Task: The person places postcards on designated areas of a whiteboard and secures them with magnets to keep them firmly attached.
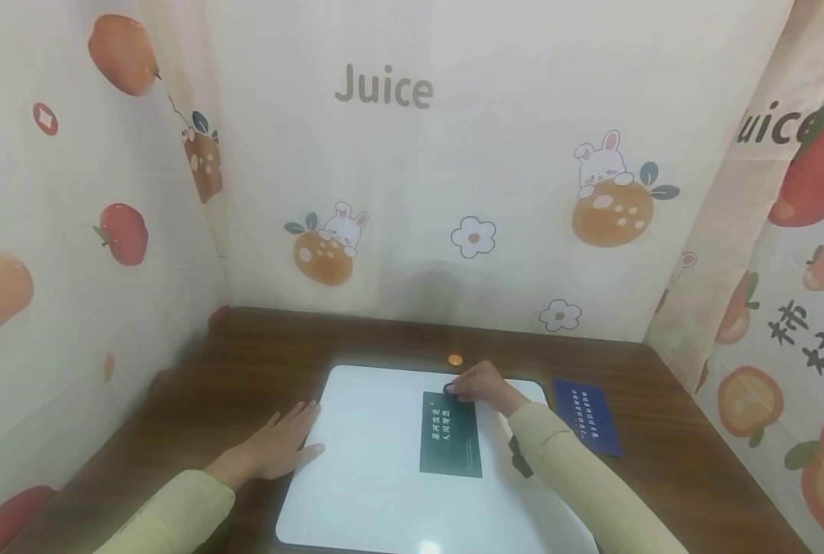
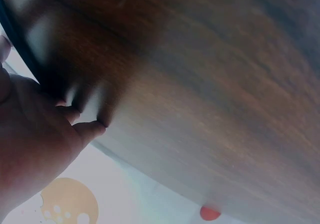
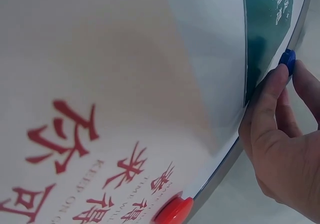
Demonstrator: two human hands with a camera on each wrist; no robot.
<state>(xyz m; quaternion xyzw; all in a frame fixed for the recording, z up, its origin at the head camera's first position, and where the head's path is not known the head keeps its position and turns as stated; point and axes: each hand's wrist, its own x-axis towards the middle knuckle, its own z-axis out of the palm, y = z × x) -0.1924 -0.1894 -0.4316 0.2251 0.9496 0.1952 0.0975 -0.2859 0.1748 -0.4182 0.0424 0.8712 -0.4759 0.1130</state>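
My right hand point(image 1: 484, 387) pinches a small blue round magnet point(image 3: 287, 60) between thumb and fingers, at the far edge of a green card point(image 1: 449, 446) with white writing. That card lies on a white board point(image 1: 363, 462). A cream card point(image 3: 115, 74) with red characters shows in the right wrist view, with a red magnet point(image 3: 174, 211) at its edge; my right arm mostly hides them in the head view. My left hand point(image 1: 276, 446) rests at the board's left edge, fingers extended and thumb over the white surface. Nothing is held in it.
A blue card point(image 1: 588, 417) with white writing lies on the brown wooden table point(image 1: 245, 369), right of the board. A yellow-orange round piece point(image 1: 455, 360) sits just beyond the board's far edge. Printed curtains point(image 1: 412, 169) enclose the table at the back and sides.
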